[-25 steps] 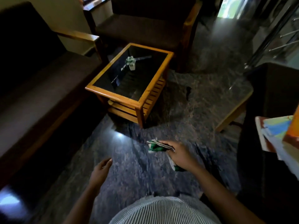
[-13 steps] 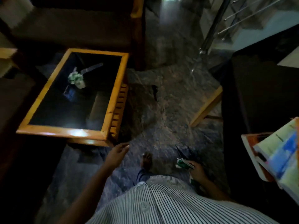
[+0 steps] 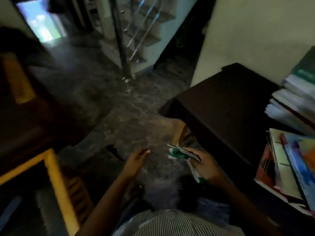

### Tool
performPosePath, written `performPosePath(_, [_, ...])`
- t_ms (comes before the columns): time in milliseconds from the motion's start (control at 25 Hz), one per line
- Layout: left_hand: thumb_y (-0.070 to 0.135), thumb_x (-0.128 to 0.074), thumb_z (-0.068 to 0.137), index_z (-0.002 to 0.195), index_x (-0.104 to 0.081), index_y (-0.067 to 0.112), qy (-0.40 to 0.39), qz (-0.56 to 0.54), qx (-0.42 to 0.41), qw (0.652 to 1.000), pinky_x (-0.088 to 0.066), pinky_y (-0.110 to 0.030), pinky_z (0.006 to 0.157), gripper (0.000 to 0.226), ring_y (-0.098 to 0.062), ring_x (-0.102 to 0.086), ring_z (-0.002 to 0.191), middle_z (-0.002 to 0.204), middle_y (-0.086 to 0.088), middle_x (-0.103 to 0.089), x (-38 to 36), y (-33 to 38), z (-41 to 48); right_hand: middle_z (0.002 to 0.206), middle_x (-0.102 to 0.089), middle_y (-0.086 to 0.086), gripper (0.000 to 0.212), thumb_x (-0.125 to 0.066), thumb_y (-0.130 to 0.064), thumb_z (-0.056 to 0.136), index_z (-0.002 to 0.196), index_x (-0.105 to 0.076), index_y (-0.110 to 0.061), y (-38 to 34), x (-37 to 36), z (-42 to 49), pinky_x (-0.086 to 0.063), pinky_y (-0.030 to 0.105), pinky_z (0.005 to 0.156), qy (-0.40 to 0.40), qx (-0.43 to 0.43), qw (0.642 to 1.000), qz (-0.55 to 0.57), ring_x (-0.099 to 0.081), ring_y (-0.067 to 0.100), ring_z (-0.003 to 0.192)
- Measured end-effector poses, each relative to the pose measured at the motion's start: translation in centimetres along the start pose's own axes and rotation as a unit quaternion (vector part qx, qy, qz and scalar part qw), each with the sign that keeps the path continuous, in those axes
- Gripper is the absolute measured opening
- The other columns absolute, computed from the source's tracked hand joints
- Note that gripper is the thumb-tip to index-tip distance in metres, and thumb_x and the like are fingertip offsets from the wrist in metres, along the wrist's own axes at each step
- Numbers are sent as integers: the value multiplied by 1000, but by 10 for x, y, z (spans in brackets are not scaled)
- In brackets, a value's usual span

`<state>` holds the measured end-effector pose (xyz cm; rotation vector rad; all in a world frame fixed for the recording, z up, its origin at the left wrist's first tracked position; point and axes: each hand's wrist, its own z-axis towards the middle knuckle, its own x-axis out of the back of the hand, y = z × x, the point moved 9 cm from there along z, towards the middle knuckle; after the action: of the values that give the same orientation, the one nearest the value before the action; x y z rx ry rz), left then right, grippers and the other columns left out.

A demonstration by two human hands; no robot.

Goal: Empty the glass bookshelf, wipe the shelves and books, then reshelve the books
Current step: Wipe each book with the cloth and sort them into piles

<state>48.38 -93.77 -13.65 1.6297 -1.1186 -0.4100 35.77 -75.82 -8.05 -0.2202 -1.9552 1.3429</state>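
My right hand [image 3: 205, 166] grips a folded green and white cloth [image 3: 180, 153] low in the middle of the view. To its left my left hand [image 3: 136, 161] hangs empty with loosely curled fingers, over the dark stone floor. Stacked books [image 3: 289, 164] lie on a dark sofa seat [image 3: 221, 106] at the right edge. A second pile of books [image 3: 296, 97] sits behind them. The picture is blurred. No glass bookshelf is in view.
The corner of a wooden coffee table with a dark glass top [image 3: 51, 174] stands at the lower left. A dark armchair with a wooden arm [image 3: 18, 82] is at the left. A staircase with a metal railing [image 3: 126, 41] and a bright doorway [image 3: 40, 23] lie ahead.
The view has swung right, from the coffee table toward the sofa and stairs. Both hands have risen in the frame; the right hand still holds the cloth.
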Motion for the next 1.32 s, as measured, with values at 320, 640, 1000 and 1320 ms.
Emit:
performPosePath(320, [23,-45,98,110,-56,21,-269,5,-97,958,-48,-30,80,16,-14,-60,88,108,-3,-60,-101,200,148,111,-62,-8,38,-58,-12,81,113,-58,-30,-55,141,3,-36,-2,85,384,-66,920,-49,-52,-12,100])
performPosePath(640, [42,-47,96,126,-47,15,-470,0,-19,882,-51,-42,83,40,-24,-57,98,122,-8,-53,-336,338,145,113,-58,-22,53,-52,1,84,110,-53,-46,-50,254,-42,-35,-1,85,587,-89,797,-112,-47,-24,102])
performPosePath(1000, [32,-67,85,119,-58,9,-497,12,-34,867,-55,-47,83,42,-30,-63,93,111,-12,-65,-424,358,172,112,-51,-29,53,-57,9,84,112,-54,-36,-53,325,-33,-31,-2,88,641,-125,741,-153,-41,-25,105])
performPosePath(1320, [4,-50,92,125,-44,10,-599,-69,31,797,-59,-35,57,35,-26,-66,85,109,-11,-61,-338,371,228,118,-58,-28,48,-54,-9,83,118,-58,-41,-96,286,30,-36,10,94,662,-114,731,-121,-50,-2,115])
